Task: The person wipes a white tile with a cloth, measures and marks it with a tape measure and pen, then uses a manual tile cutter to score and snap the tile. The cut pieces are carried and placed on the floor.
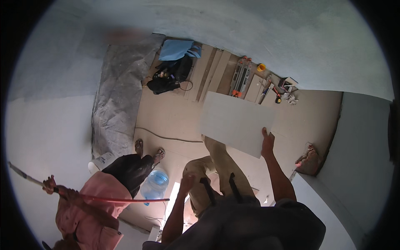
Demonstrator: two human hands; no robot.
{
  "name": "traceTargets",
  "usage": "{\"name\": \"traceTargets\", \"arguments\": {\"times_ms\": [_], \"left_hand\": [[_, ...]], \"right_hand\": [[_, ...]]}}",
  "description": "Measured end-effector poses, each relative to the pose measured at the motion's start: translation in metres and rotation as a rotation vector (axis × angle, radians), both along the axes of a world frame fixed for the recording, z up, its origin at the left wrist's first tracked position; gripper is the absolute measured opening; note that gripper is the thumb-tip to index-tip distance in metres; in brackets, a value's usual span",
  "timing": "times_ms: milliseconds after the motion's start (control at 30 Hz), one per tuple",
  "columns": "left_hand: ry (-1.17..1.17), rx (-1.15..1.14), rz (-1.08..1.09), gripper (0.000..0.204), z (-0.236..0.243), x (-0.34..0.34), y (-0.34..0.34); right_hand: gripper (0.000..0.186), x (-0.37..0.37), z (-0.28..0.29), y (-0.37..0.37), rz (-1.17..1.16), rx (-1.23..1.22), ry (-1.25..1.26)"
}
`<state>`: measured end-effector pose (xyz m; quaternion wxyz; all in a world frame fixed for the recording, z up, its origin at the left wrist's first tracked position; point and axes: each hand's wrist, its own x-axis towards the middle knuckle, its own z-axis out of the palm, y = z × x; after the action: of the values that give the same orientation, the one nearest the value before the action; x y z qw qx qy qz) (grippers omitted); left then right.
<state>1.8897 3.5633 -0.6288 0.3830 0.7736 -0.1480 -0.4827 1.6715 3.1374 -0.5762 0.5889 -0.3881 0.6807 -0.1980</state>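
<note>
A large pale rectangular tile (235,121) is held out in front of my legs, above the floor. My right hand (267,142) grips its right edge, thumb on the upper face and the other fingers out of sight beneath. By my left thigh hangs my left hand (187,183), away from the tile; blur hides how its fingers are set. At the left, another person in a pink shirt (93,196) holds a long pole with a red shaft (125,200) in both hands.
Behind the tile lie long boards (214,75), a tile cutter (241,77), a yellow cup (261,67) and hand tools (273,91). A blue bag (175,50) rests on dark bags. Grey sheeting (116,100) lines the left wall. A water jug (155,183), cable (166,138) and sack (307,160) are on the floor.
</note>
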Motion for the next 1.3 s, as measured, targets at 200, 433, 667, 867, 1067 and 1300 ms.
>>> {"name": "traceTargets", "arguments": {"times_ms": [200, 433, 667, 867, 1067, 1300], "left_hand": [[0.073, 0.142, 0.228, 0.077, -0.086, 0.25, -0.219], [-0.046, 0.141, 0.299, 0.052, -0.246, 0.321, -0.329], [-0.058, -0.057, 0.237, 0.049, -0.435, 0.38, -0.487], [-0.276, -0.049, 0.141, 0.058, -0.524, 0.394, -0.585], [-0.319, -0.079, 0.122, 0.06, -0.604, 0.393, -0.642], [-0.154, -0.173, 0.15, 0.058, -0.651, 0.377, -0.676]], "right_hand": [[0.054, 0.081, -0.119, 0.008, 0.044, 0.263, -0.292], [0.053, 0.145, -0.294, -0.036, -0.003, 0.266, -0.409], [0.046, 0.125, -0.477, -0.151, -0.168, -0.191, -0.28], [0.041, 0.067, -0.576, -0.17, -0.479, -0.328, -0.038], [0.043, 0.054, -0.626, -0.193, -0.421, -0.407, -0.045], [0.033, 0.069, -0.657, -0.227, -0.094, -0.383, 0.054]]}}
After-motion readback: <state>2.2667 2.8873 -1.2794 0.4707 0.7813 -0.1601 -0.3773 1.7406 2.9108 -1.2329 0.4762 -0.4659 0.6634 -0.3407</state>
